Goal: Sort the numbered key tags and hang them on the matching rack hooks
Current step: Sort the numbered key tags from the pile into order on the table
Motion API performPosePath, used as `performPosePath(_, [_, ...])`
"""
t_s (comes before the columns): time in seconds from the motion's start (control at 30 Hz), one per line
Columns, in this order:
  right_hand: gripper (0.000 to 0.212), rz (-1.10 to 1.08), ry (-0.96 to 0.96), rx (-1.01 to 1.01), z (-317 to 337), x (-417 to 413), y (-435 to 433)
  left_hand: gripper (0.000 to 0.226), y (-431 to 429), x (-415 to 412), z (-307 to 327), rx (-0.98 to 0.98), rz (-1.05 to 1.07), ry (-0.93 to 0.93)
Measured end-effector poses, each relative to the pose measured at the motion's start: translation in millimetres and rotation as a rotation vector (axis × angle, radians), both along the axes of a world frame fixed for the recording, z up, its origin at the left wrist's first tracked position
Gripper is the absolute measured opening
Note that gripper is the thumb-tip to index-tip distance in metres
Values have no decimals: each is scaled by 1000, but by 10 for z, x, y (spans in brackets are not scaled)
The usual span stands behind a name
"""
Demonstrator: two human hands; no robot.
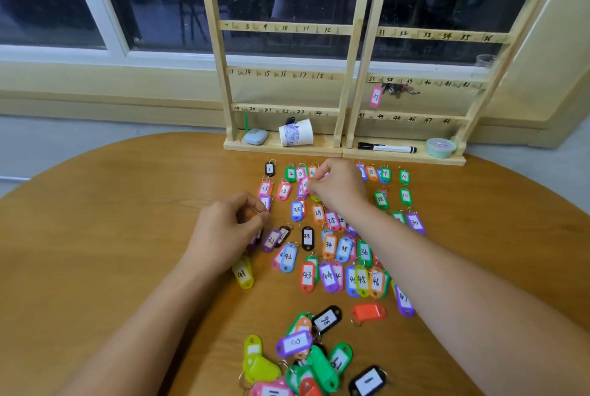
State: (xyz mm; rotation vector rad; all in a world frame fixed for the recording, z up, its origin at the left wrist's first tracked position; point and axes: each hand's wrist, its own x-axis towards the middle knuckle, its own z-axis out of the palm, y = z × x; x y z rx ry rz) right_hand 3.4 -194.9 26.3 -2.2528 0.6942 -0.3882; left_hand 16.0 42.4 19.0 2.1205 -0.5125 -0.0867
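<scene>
Observed numbered key tags (329,245) laid in rows on round wooden table (127,204), with loose heap (306,360) nearer the body. Noted left hand (228,229) pinching a tag ring (257,211) and right hand (340,186) pinching pink tag (305,185). Logged pink tag 37 (376,97) hanging on right rack (424,34).

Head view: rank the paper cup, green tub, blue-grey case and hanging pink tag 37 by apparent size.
1. paper cup
2. green tub
3. blue-grey case, only slightly smaller than the tub
4. pink tag 37, smallest
All sit at about the same distance, so nearness hardly skews this.
</scene>
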Motion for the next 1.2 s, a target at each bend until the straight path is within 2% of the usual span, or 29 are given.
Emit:
performPosePath(0.17, [25,46,11,-72,-7,28,48,8,9,6,13,6,-12,-13])
performPosePath(0.37, [14,99,-54,-103,46,-201,35,8,80,38,19,-2,-9,-23])
performPosePath(0.5, [13,215,-98,-82,106,-631,103,7,201,-20,-2,13,-34,-6])
performPosePath(0.77, [13,535,-10,-77,101,-1585,250,8,681,-401,-61,53,-40,-26])
performPosePath(0.93, [5,673,99,-162,21,-1867,233,12,857,-738,-87,57,-121,11])
performPosePath(1.2, [15,751,120,-223,-60,-2064,344,18,840,-1148,-97,111,-337,-38])
